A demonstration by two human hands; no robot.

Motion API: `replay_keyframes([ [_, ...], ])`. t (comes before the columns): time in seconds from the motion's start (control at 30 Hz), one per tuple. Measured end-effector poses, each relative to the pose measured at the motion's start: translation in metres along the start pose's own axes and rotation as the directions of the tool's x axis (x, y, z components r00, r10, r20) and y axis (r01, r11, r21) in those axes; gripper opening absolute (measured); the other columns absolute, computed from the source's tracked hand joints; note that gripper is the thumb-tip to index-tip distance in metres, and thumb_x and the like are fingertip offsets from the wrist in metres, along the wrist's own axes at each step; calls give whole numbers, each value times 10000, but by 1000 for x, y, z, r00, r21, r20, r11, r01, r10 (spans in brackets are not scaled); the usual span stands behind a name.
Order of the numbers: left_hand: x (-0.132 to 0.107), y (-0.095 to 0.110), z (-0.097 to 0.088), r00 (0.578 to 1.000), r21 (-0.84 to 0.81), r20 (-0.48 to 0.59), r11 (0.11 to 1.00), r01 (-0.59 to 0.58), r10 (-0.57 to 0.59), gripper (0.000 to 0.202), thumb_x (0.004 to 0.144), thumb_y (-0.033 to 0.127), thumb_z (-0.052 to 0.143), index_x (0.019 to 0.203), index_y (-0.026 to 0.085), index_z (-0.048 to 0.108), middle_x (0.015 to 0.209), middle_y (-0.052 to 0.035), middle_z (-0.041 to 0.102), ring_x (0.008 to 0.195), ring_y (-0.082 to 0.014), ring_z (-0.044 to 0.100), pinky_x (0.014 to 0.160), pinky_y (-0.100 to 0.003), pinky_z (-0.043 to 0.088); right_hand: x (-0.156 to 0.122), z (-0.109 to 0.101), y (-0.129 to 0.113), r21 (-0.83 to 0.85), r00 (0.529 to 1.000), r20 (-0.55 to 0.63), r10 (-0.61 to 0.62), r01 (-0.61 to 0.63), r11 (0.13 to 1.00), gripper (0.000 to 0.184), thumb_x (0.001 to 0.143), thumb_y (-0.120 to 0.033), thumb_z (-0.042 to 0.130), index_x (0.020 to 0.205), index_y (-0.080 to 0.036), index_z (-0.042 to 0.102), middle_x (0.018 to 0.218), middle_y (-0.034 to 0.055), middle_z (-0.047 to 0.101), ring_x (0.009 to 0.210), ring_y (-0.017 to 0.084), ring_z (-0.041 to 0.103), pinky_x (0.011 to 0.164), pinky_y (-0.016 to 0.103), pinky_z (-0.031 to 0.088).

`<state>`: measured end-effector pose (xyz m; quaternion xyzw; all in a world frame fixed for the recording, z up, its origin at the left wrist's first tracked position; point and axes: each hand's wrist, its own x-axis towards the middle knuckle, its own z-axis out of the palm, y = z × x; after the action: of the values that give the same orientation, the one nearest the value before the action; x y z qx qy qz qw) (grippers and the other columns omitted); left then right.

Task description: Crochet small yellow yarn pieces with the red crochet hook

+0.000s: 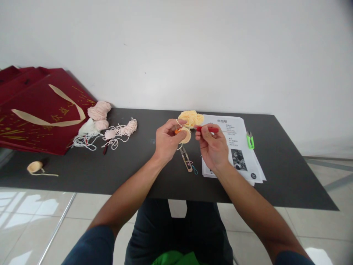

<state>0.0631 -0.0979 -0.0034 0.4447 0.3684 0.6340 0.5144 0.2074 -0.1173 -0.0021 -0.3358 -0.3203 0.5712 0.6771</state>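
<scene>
Near the middle of the frame, the left hand (pixel 167 141) pinches a small round pale-yellow piece (pixel 186 135) between thumb and fingers, with a strand of yarn raised at the index finger. A bit of orange (pixel 177 131) shows beside it, too small to identify. Just to the right, the right hand (pixel 213 145) has its fingers closed around a red-handled hook (pixel 211 129), whose thin shaft points left at the piece; whether its tip sits in a stitch cannot be told.

The round piece already has a filled disc shape, so the work looks well begun, and with yarn and hook in hand it seems unfinished. How many rounds remain is not shown. A yellow yarn bundle (pixel 191 118) lies just behind it on the dark surface (pixel 286 176), and metal snips (pixel 186 159) lie below the piece, out of both hands. At the lower left, a pale cup-shaped piece (pixel 34 167) with a loose tail appears already worked, its end untrimmed. Printed sheets (pixel 242 140) lie at centre right, under the right hand.
</scene>
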Motion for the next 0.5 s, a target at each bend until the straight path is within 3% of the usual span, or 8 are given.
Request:
replay_keyframes([
  [0.2,1,2,-2,1000,-25,-14,1000,-12,12,326,698,251,875,1018,226,817,810,8,719,676,-89,609,642,-221,481,-2,4,1,-18,1000,9,-19,19,1000,199,821,-329,852,902,-251,689,884,-34,819,675,71,716,640,169,630],
  [0.33,0,3,1,999,-53,-15,998,39,-40,391,675,229,894,1058,222,817,795,16,740,669,-85,624,656,-223,493,-9,7,5,-164,988,2,-157,155,974,141,844,-317,826,948,-255,755,863,-16,818,678,120,731,637,255,645],
  [0.43,-1,4,4,994,-147,-14,984,101,-105,429,664,216,905,1083,226,810,816,10,768,681,-93,653,689,-238,514,-18,7,8,-418,936,39,-349,333,845,140,881,-275,784,1019,-277,808,854,-1,818,693,150,743,696,318,657],
  [0.5,-1,5,5,987,-239,-2,959,153,-158,456,659,209,914,1101,227,802,830,3,783,699,-98,673,723,-245,526,-23,5,11,-519,853,152,-499,498,695,160,890,-247,768,1026,-312,823,987,18,837,776,184,764,757,376,667],
])
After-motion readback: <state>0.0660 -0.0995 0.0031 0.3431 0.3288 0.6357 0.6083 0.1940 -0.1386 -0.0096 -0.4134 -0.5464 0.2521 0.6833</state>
